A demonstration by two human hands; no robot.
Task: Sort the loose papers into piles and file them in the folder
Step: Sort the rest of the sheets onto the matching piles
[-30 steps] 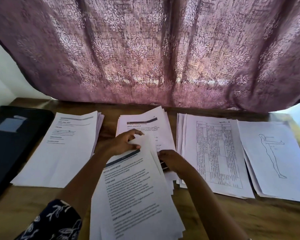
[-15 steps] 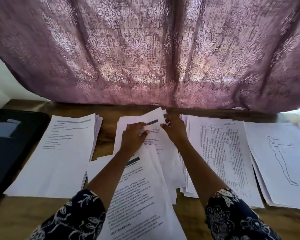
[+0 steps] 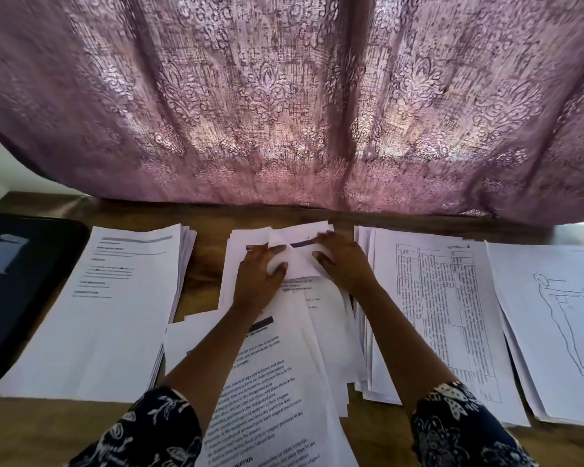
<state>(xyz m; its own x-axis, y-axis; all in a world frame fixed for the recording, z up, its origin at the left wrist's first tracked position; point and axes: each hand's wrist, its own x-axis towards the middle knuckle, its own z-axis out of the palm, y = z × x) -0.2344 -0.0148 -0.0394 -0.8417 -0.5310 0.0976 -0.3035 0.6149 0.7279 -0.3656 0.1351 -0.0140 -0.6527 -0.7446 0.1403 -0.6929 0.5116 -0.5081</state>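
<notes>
1. Hands have travelled. A second ago the left hand (image 3: 258,281) was pinching a white printed sheet with a dark header bar (image 3: 300,264) off the loose fanned stack of typed pages (image 3: 270,382) on the person's side of the middle pile of white printed papers (image 3: 234,257). Now it and the right hand (image 3: 343,262) are both up at that pile's far end.
2. Both hands lie flattened on the sheet with fingers fairly straight and spread, pressing it onto the middle pile. The right fingertips are blurred, so I cannot tell whether they nip the edge.
3. My read is one more page sorted. The loose stack looks thick, so sorting has a way to go and filing has not begun.
4. The black rounded-corner folder (image 3: 21,298) lies flat, well left of the middle pile, with no hand on it.
5. Between them sits a thick squared pile of sparsely printed pages (image 3: 115,325). Right of the middle pile is a pile topped by a dense table grid (image 3: 442,315), and farther right a pile topped by a line-drawn standing figure (image 3: 553,318).
6. On materials, the paper is thin and matte. The pressed sheet is creased and kinked, so it will likely spring up unless smoothed.
7. Smooth brown wooden table (image 3: 201,274) shows just left of the middle pile. Beyond the pile hangs a backlit mauve curtain with a woven damask pattern (image 3: 284,112).
</notes>
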